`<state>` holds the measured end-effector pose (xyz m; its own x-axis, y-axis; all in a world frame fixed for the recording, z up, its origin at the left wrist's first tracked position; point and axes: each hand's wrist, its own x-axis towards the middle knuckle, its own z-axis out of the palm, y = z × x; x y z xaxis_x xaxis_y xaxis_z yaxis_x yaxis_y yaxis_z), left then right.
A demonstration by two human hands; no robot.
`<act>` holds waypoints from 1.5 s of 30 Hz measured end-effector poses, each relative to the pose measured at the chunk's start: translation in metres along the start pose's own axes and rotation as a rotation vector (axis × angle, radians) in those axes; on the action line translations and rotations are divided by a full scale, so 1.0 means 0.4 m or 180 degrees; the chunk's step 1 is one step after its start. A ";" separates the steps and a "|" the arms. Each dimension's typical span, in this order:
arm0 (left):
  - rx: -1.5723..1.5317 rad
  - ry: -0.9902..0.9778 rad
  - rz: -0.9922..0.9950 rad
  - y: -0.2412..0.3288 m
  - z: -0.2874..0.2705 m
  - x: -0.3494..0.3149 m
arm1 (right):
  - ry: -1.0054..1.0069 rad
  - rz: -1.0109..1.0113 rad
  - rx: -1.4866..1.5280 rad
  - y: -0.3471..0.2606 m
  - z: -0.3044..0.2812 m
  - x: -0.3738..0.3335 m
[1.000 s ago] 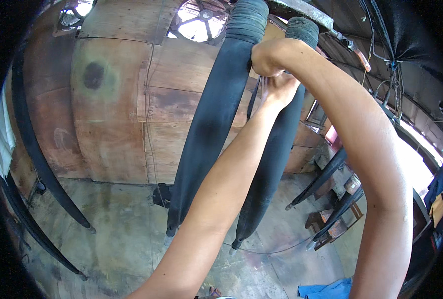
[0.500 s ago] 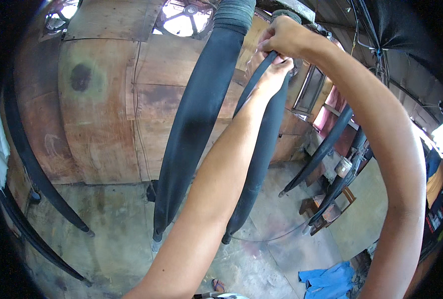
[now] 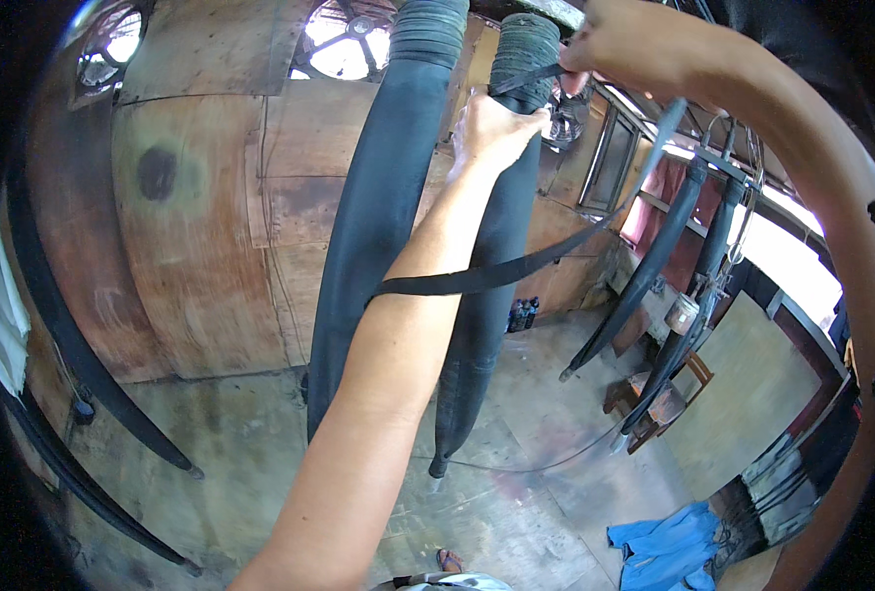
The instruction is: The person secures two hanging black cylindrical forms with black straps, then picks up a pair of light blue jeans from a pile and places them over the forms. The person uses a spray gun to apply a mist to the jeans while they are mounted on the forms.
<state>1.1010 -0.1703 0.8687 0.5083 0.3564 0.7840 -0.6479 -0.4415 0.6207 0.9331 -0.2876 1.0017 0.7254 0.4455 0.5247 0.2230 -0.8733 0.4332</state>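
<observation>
Two long dark rubber tubes hang in front of me, their upper ends wound with greenish-black strip. My left hand (image 3: 494, 133) is closed around the right-hand tube (image 3: 491, 295) just below its wound top (image 3: 528, 54); its fingers are partly hidden behind the tube. Above it to the right, my right hand (image 3: 583, 61) pinches a flat black rubber strip (image 3: 531, 79), stretched taut from the winding. A loose length of the strip droops in a curve and lies across my left forearm. The left-hand tube (image 3: 373, 197) hangs close beside, untouched.
More dark tubes hang at the far left (image 3: 93, 335) and at the right (image 3: 644, 266). A wooden chair (image 3: 669, 394) stands near a pale board (image 3: 752, 394). Blue cloth (image 3: 666, 547) lies on the floor. Wooden panels (image 3: 191, 246) with round fans form the wall behind.
My right hand has moved right, away from my left hand, drawing the strip out taut. The loose strip has swung out across my left forearm. My left hand now grips the tube lower down.
</observation>
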 end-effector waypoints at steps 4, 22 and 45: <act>-0.0463 -0.0587 0.0168 -0.009 -0.008 0.026 | 0.0589 -0.0715 0.0534 0.079 0.066 -0.128; -0.1254 -0.1606 -0.0415 0.015 -0.021 0.020 | 0.1439 -0.0440 0.2328 0.433 0.485 -0.080; -0.1649 -0.1796 -0.0712 0.015 -0.094 -0.009 | 0.1208 -0.2021 0.3888 0.106 0.644 0.469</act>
<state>1.0738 -0.1431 0.8693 0.7781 -0.1403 0.6122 -0.6075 0.0794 0.7903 1.2464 -0.2917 0.9298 0.1200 0.6732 0.7297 0.9913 -0.0412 -0.1250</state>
